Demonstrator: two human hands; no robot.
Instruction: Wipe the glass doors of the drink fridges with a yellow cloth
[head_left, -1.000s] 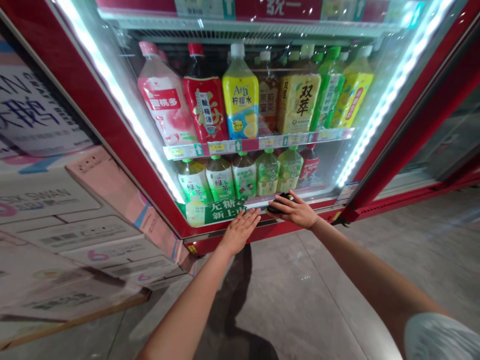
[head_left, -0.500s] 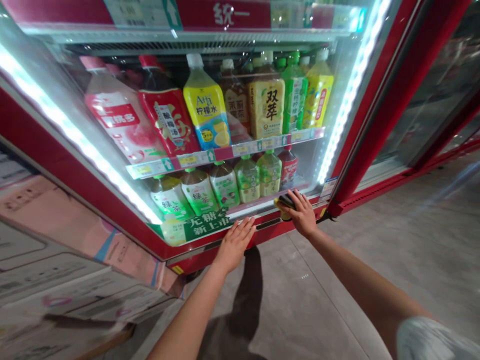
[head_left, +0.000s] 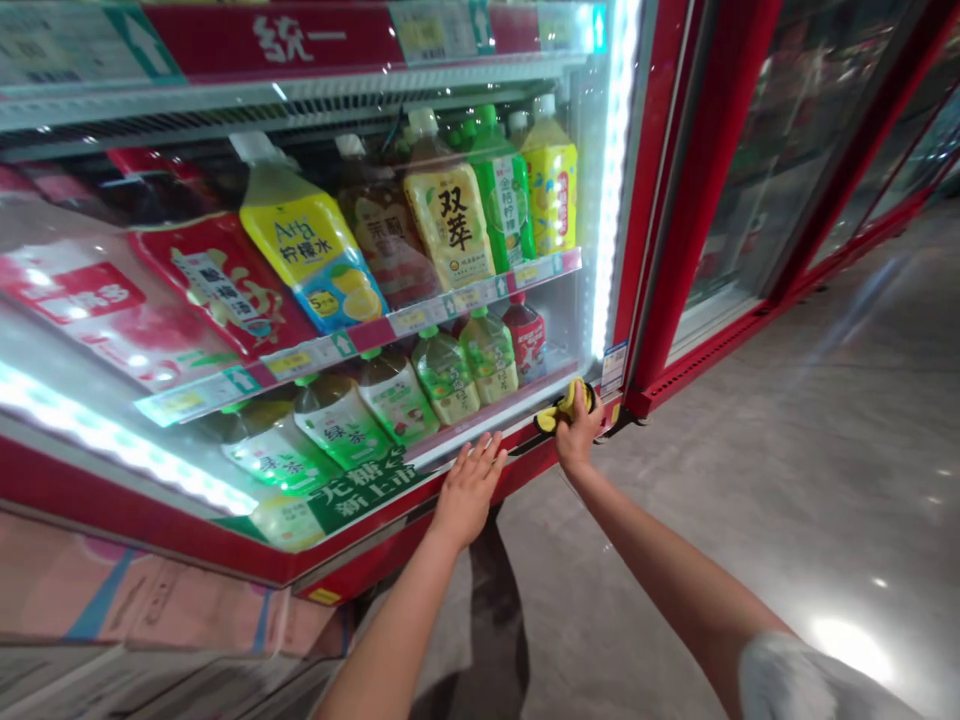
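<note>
A red drinks cooler with a glass door (head_left: 585, 200) fills the upper left. My right hand (head_left: 576, 437) presses a yellow and black cloth (head_left: 564, 408) against the bottom right corner of the door frame. Fingers spread, my left hand (head_left: 469, 487) lies flat on the lower red frame (head_left: 525, 465), left of the cloth. Behind the glass, large bottles stand on the upper shelf, among them a yellow-labelled bottle (head_left: 450, 225). Green tea bottles (head_left: 444, 375) line the lower shelf.
Pink and white cardboard boxes (head_left: 150, 620) sit low at the left, beside the cooler. A second red-framed glass door (head_left: 750, 170) stands to the right. Polished grey floor (head_left: 787, 480) stretches to the right and below.
My right hand slid the cloth rightward along the bottom of the door to its right corner. My left hand stayed flat on the lower frame. The view swung right.
</note>
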